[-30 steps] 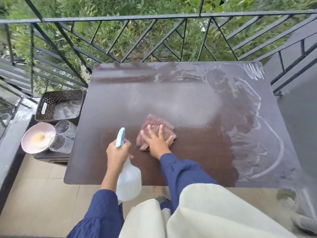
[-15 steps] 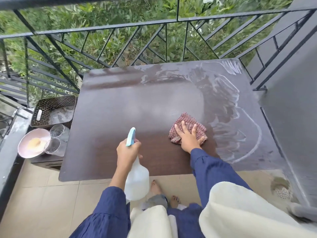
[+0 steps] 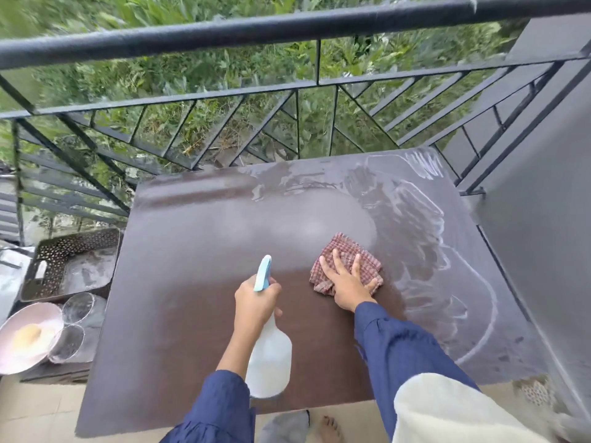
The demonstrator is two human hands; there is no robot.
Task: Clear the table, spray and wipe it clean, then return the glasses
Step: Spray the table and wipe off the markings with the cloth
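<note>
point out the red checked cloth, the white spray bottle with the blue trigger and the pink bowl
red checked cloth [image 3: 361,254], head view, far bare corner
white spray bottle with blue trigger [image 3: 271,356], head view, bottle body
pink bowl [image 3: 19,314], head view, far rim

The worktop [image 3: 192,282] is a dark brown smooth board, matt and dry on its left and near parts, wet and glossy with whitish soapy streaks toward the right and far edge. On it lies a woven checked cloth [image 3: 347,260] of red and white, soft and crumpled, and the spray bottle [image 3: 270,356] is translucent white plastic with a smooth light-blue plastic trigger. Left of the worktop stand two clear glasses [image 3: 76,324], a perforated dark plastic basket [image 3: 73,251] and a glossy pink bowl [image 3: 30,337], and the far railing [image 3: 287,33] is black painted metal, slightly rough.
</note>
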